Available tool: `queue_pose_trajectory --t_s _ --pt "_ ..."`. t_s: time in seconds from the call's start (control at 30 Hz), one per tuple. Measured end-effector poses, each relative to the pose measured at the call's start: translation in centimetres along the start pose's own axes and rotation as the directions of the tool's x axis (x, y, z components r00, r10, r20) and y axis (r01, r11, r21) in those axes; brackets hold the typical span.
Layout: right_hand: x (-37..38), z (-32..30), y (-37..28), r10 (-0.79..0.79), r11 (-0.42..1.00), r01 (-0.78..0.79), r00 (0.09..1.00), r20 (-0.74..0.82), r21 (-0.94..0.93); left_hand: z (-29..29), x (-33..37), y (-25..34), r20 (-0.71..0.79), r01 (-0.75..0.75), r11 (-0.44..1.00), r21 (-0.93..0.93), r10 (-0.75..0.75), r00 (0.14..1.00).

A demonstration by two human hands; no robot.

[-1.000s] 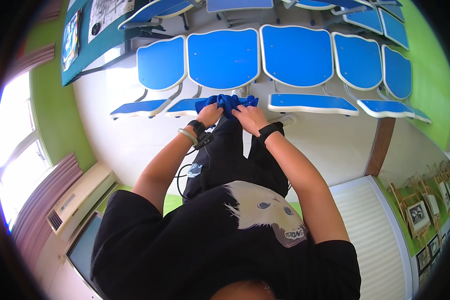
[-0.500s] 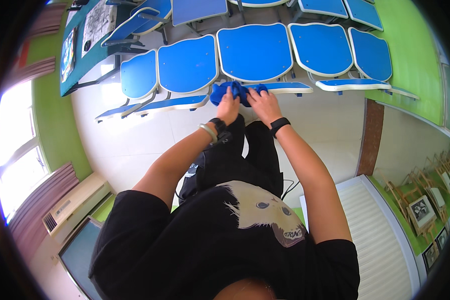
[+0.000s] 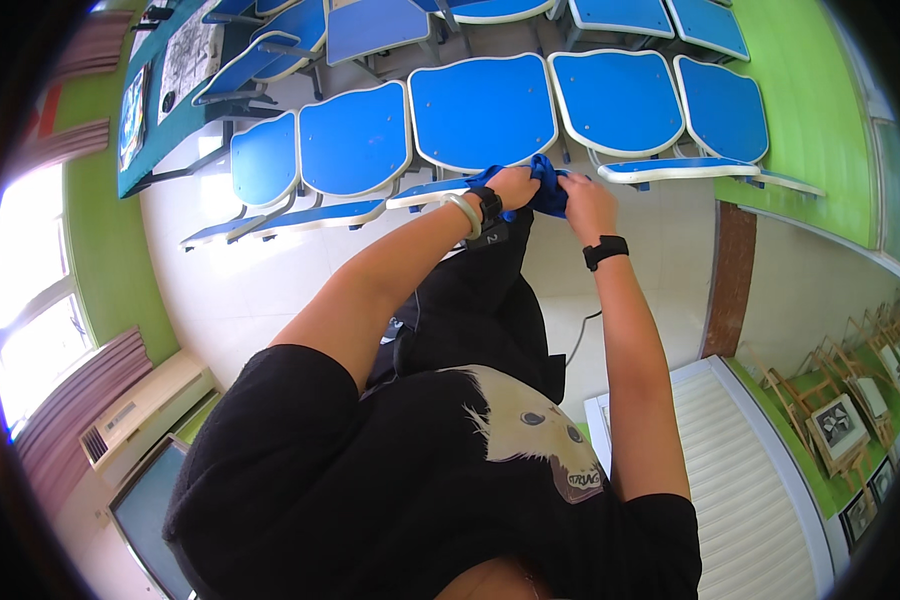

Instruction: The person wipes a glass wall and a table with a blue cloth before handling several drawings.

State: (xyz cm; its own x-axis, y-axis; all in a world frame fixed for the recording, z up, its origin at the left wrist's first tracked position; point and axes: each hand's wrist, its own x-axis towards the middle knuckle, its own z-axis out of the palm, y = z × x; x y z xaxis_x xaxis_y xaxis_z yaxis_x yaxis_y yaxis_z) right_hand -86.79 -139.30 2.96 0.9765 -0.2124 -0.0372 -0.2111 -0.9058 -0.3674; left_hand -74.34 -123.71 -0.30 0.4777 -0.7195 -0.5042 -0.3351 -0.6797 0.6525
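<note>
A crumpled blue cloth hangs between my two hands, by the backrest of the middle blue chair. My left hand is closed on its left side, with a dark watch and a pale bangle at the wrist. The fingers of my right hand grip its right edge; a black band circles that wrist. Part of the cloth falls behind my left hand, near the top edge of the chair backrest. My fingertips are partly hidden in the folds.
Blue chairs with white rims stand in a row, including a chair seat to the right. A green-covered table is at the far left. Small easels line the right side. Pale floor tiles lie beneath.
Both hands have moved right along the chair row with the cloth. The cloth is now more bunched between them, and my view has shifted slightly.
</note>
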Motion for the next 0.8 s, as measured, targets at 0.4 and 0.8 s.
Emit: queue_pose_trajectory --t_s 0.4,0.8 --pt "5.7 1.6 1.7 0.022 1.000 -0.017 0.903 0.430 -0.015 -4.4 3.8 -6.9 0.357 -0.038 0.959 0.281 -0.068 0.932" --pt "9.6 -3.3 -2.4 -0.362 0.889 0.246 0.895 0.262 0.386 -8.3 -2.3 -3.8 0.104 0.241 0.953 0.182 -0.262 0.960"
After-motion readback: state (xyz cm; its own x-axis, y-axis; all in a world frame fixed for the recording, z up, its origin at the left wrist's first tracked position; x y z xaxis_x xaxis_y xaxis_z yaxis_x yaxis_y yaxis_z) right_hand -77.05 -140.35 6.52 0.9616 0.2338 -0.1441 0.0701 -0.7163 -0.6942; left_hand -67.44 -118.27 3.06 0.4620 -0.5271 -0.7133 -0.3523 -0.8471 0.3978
